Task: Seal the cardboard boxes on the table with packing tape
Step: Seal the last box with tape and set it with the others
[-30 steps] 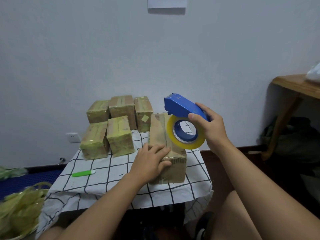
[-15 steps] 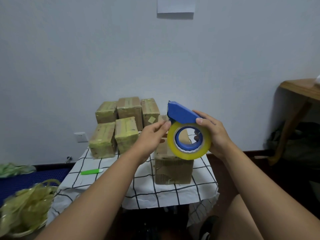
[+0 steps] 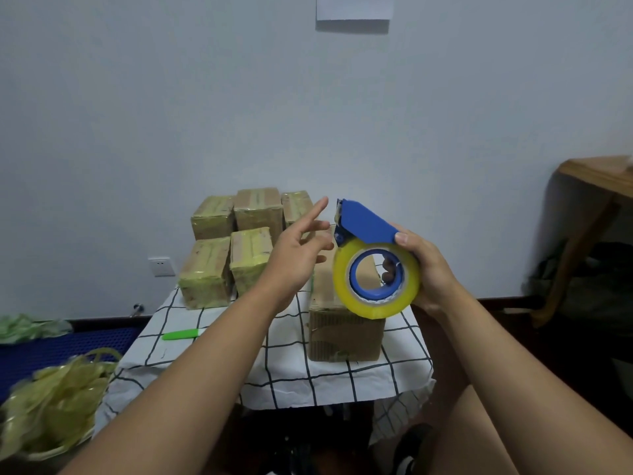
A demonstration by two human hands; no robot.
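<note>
The tape dispenser is bright blue, and its tape roll is translucent yellow around a blue hub. The tablecloth is white with a thin black grid. By the cloth's right edge stands a plain brown cardboard box. The wrapped boxes toward the far left corner show a yellow-green sheen over brown. A lime-green tool, perhaps a cutter, lies near the left edge.
</note>
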